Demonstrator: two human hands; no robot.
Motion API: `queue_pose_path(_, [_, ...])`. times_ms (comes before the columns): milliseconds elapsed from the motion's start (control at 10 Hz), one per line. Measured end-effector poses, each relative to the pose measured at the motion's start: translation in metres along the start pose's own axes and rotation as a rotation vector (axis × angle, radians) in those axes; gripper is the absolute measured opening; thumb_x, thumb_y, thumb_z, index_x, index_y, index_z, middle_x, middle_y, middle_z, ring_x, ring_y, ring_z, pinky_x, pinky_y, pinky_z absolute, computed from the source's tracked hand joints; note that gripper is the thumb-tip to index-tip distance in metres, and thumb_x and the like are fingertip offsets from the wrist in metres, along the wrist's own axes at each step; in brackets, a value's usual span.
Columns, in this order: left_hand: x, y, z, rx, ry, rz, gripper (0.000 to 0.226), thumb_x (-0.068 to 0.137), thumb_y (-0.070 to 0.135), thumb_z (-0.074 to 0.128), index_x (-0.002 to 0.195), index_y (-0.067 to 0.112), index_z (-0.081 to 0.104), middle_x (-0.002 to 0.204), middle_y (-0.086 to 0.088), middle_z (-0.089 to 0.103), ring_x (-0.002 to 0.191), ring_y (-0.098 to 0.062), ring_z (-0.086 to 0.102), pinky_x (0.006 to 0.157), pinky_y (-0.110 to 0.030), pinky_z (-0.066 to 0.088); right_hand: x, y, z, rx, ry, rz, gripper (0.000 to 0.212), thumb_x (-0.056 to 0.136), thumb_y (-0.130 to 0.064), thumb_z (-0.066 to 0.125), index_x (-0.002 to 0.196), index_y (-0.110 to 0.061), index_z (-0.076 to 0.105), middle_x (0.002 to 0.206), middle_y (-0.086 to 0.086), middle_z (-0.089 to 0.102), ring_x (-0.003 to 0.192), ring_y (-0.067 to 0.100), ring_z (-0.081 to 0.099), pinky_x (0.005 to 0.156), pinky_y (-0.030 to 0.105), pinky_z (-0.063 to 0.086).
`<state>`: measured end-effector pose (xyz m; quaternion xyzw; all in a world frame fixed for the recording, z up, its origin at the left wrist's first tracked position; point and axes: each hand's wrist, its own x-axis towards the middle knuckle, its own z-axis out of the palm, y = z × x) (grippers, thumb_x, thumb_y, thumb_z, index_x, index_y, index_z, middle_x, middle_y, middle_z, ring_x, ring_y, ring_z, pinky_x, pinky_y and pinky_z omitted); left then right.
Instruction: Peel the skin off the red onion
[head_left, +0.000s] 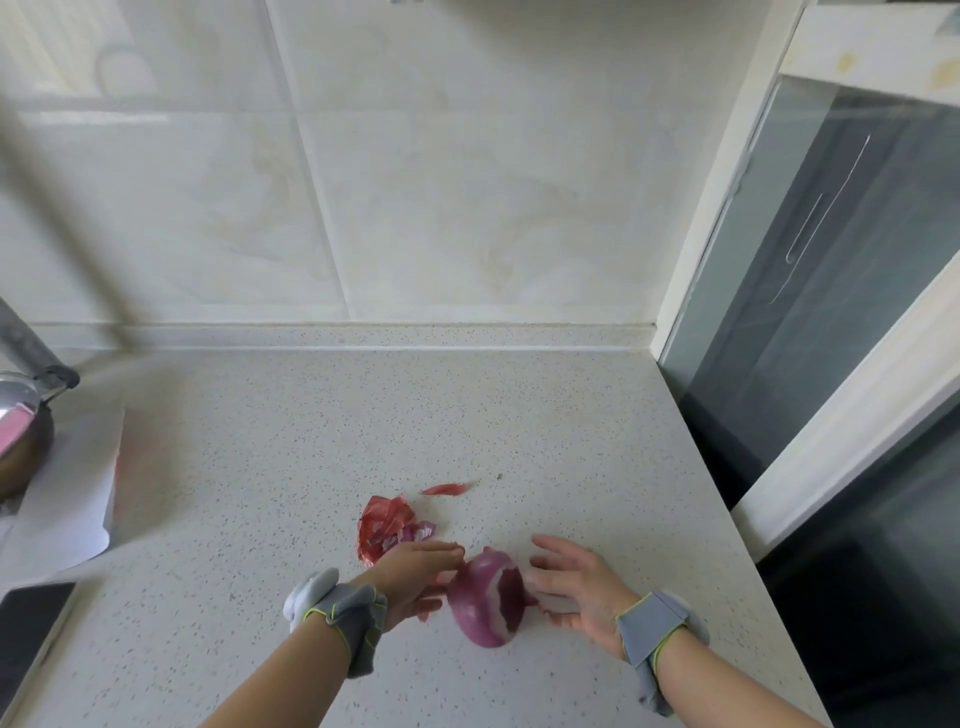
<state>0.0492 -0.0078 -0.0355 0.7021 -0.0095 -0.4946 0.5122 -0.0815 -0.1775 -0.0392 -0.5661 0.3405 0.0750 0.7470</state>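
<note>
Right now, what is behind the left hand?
A pile of peeled skin lies on the counter behind the left hand; the hand hides its near edge.

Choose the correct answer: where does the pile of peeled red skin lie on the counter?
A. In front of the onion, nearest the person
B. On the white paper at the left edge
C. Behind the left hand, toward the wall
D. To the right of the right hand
C: the pile of peeled skin lies just beyond the left hand, on the wall side of the red onion.
</note>
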Motion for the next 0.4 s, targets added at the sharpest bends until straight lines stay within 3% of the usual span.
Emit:
queue_pose_path(100, [-0.005, 0.0, 0.002, 0.067, 0.031, -0.008, 0.027, 0.09, 0.018, 0.053, 0.114, 0.011, 0.062, 0.11, -0.007, 0.065, 0.101, -0.022, 0.058, 0.093, -0.035, 0.044, -0.008, -0.01, -0.005, -0.016, 0.021, -0.008, 0.046, 0.079, -0.01, 0.069, 0.121, -0.024, 0.054, 0.123, 0.004, 0.055, 0.112, 0.024, 0.053, 0.083, 0.038, 0.046])
queue_pose_path(300, [-0.019, 0.003, 0.011, 0.177, 0.071, 0.012, 0.027, 0.089, 0.019, 0.053, 0.116, 0.015, 0.06, 0.117, -0.003, 0.062, 0.109, -0.017, 0.055, 0.074, -0.024, 0.045, -0.02, -0.024, 0.007, -0.017, -0.028, 0.032, 0.041, 0.08, -0.012, 0.068, 0.117, -0.024, 0.055, 0.117, 0.001, 0.056, 0.109, 0.025, 0.053, 0.08, 0.038, 0.047])
queue_pose_path(400, [-0.018, 0.005, 0.014, 0.231, 0.093, 0.023, 0.031, 0.089, 0.02, 0.053, 0.119, 0.015, 0.059, 0.122, -0.003, 0.06, 0.106, -0.015, 0.056, 0.071, -0.022, 0.048, -0.021, -0.027, 0.016, -0.016, -0.005, 0.055, 0.031, 0.083, -0.019, 0.066, 0.113, -0.023, 0.057, 0.109, 0.0, 0.058, 0.104, 0.025, 0.055, 0.078, 0.036, 0.046])
